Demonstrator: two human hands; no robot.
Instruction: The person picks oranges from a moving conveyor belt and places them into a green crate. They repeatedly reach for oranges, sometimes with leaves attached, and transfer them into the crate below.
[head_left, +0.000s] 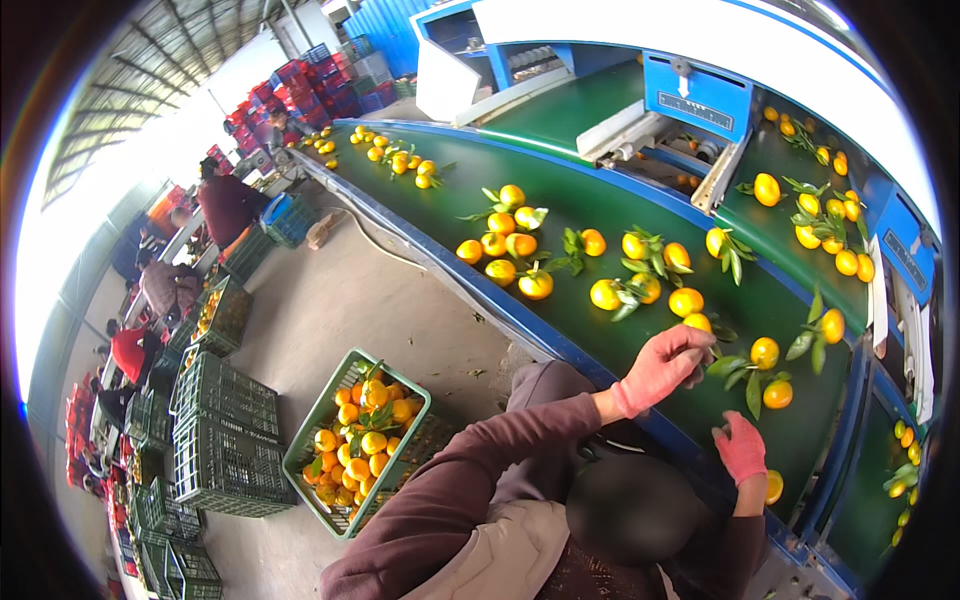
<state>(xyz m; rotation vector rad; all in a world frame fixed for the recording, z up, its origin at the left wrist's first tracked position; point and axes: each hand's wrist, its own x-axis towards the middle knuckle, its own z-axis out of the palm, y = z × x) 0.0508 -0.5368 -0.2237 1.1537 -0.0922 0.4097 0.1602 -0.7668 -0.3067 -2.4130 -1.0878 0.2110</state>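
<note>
My left hand (661, 366), in a pink glove with greyish fingertips, is over the near part of a green conveyor belt (540, 330). Its bent fingers are right beside a mandarin (697, 323); whether they grip it or anything else is hidden. Lower down, my right hand (741, 448) wears the same kind of glove. It hovers at the belt with fingers parted and holds nothing visible. Near it lie a leafy mandarin (778, 394) and another mandarin (774, 487) by the wrist. More mandarins (507, 244), several with leaves, are scattered along the belt.
A green plastic crate (300, 452) full of mandarins stands on the floor at my left. Stacked crates (225, 435) are beyond it. Blue metal edging (480, 289) borders the belt. Side belts (795, 247) carry more fruit. Several people (225, 202) sit farther off.
</note>
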